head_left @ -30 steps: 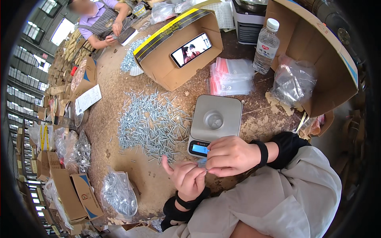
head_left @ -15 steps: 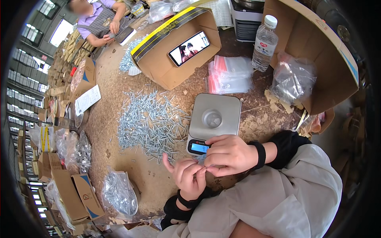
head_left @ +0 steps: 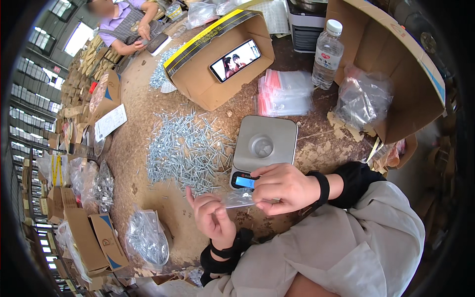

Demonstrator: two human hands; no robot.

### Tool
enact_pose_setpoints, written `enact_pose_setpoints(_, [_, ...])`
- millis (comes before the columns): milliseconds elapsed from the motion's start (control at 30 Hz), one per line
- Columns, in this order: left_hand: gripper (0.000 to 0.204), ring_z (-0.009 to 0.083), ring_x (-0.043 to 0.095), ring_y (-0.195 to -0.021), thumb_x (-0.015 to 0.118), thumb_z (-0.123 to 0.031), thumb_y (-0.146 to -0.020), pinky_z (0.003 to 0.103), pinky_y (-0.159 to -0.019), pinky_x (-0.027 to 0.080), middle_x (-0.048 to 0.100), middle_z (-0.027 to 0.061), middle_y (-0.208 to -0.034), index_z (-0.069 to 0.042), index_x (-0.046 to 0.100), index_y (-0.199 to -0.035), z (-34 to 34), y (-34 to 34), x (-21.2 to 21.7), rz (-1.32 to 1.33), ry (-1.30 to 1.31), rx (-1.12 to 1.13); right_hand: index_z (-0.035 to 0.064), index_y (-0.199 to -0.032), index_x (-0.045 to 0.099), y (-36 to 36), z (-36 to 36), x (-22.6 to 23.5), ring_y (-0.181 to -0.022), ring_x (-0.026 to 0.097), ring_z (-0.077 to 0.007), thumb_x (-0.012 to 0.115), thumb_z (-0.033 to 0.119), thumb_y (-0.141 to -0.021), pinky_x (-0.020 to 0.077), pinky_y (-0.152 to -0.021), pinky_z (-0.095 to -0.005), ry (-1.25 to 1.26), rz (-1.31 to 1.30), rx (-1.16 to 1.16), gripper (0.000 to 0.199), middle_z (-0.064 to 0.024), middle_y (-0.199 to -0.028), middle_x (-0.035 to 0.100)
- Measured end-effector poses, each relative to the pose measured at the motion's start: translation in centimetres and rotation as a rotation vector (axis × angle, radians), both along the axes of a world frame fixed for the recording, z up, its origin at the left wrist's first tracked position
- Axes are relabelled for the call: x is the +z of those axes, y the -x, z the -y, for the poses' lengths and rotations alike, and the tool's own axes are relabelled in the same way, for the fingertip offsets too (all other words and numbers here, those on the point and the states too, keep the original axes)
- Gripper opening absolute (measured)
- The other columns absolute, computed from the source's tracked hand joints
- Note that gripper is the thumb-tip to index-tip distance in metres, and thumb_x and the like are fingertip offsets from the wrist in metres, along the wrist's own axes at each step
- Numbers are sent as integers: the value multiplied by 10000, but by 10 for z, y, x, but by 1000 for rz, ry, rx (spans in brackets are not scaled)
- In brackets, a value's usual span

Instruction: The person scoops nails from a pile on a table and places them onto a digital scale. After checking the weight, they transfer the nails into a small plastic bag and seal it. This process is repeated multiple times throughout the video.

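Observation:
A small clear plastic bag is stretched between my two hands, close to the table's near side. My left hand pinches its left end, with the index finger sticking up and the others curled. At the bag's other end, my right hand is closed on it, partly covering the lit display of a digital scale. A small round clear cup sits on the scale's metal plate. To the left spreads a loose pile of silvery screws. Whether the bag holds anything is hard to make out.
Red-edged zip bags lie stacked behind the scale, beside a water bottle. An open cardboard box props up a phone. A filled plastic bag stands front left. Another person works at the far left.
My hands have drawn apart, the left one moving left and the right one slightly up and right. The bag now shows stretched between them.

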State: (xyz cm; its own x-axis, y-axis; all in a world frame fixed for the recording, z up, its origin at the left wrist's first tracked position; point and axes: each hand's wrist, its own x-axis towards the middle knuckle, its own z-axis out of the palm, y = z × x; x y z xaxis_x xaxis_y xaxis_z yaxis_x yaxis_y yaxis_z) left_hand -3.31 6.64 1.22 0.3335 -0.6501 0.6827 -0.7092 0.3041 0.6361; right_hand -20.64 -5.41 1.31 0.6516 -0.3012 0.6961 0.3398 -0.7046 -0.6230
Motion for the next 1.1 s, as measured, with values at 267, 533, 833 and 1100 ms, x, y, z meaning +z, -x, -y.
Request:
enact_pose_setpoints(267, [297, 190, 569, -955, 453, -286, -1061, 363, -959, 461, 609, 97, -1011, -14, 571, -1042, -71, -95, 23, -516, 271, 767, 83, -802, 596, 5, 9, -2, -552, 513, -248, 685, 55, -822, 488, -630, -387, -103, 8, -45, 96, -8, -601, 459])
enact_pose_setpoints(533, [189, 266, 566, -951, 545, -158, -992, 383, -898, 438, 613, 138, -1014, 28, 553, -963, -175, -211, 1, 271, -419, 845, 99, -812, 587, -1, 10, -5, -575, 553, -244, 703, 100, -802, 414, -521, -384, 1, -23, -92, 116, -28, -597, 482])
enact_pose_setpoints(833, [240, 363, 539, -1055, 604, -180, -946, 421, -975, 401, 581, 184, -1105, 23, 563, -1067, -161, -175, 12, 353, -501, 689, 87, -834, 615, -1, 16, -9, -616, 590, -255, 705, 113, -792, 462, -561, -373, 32, -92, -125, 102, -45, -651, 548])
enact_pose_setpoints(1100, [331, 353, 605, -1015, 680, -26, -834, 380, -848, 485, 622, 180, -1083, -42, 604, -1156, -74, -121, 13, 324, -790, 188, 81, -1317, 496, -1, 37, 4, -1273, 423, -388, 788, 211, -692, 342, -1084, -486, 204, -322, -354, 702, -152, -1321, 470])
